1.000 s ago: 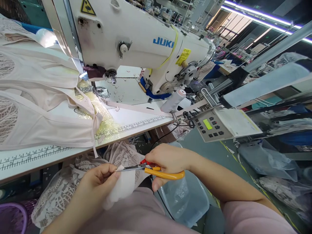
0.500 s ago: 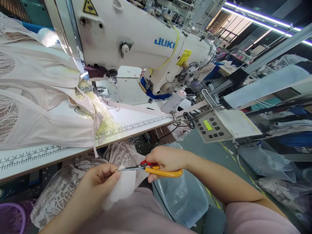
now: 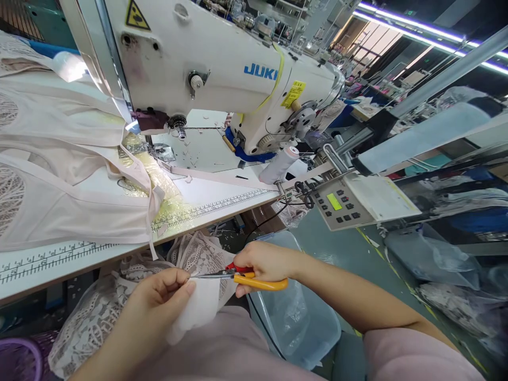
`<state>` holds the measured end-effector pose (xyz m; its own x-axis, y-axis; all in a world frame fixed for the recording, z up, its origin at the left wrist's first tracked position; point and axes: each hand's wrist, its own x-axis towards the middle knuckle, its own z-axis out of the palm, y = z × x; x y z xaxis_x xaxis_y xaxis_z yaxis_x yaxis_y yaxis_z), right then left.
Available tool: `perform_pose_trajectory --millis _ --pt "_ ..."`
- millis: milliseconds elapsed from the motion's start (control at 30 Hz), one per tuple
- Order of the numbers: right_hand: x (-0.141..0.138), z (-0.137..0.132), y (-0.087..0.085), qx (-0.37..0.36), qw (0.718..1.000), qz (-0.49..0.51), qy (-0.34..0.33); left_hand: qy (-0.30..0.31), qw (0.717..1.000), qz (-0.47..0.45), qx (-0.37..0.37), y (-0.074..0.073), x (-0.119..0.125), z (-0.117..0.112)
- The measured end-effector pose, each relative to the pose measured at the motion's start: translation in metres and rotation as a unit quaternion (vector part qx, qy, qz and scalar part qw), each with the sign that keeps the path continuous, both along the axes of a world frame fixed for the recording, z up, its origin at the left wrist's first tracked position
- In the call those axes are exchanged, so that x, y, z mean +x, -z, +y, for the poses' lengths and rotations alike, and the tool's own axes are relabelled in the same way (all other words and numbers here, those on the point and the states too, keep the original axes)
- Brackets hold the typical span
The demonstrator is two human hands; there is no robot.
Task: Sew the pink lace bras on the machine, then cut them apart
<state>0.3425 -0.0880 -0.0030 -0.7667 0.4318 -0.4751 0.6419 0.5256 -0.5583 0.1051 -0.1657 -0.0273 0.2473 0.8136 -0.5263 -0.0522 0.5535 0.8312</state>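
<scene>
My left hand pinches the edge of a white piece of fabric between thumb and fingers, above my lap. My right hand is closed around scissors with orange and red handles. Their blades point left and lie along the top edge of the white fabric, the tips by my left fingertips. Behind my hands hangs pale pink lace fabric. On the table, pale pink bras lie at the left, one with a strap reaching toward the sewing machine's needle area.
A JUKI sewing machine stands on the white table with ruler markings. A control box juts out at the right. Below are a clear plastic bin and a purple basket. A thread cone stands by the table edge.
The view has shifted slightly, so the machine sits a little further left. The scissors' handles appear slightly closer to my left hand. Both hands keep their holds.
</scene>
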Motion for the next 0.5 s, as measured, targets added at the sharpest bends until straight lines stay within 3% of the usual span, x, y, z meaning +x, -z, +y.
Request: perform_pose_trajectory --millis 133,333,500 --pt "-0.002 0.000 -0.005 0.024 0.999 -0.010 -0.031 0.011 1.000 0.016 0.012 -0.005 0.000 0.000" --pt "-0.005 0.001 -0.009 0.046 0.997 -0.053 -0.042 -0.033 0.999 0.037 0.019 -0.015 0.006 -0.002" --pt "-0.008 0.003 -0.014 0.027 0.996 -0.084 -0.030 -0.028 0.999 0.026 0.014 -0.011 0.007 -0.004"
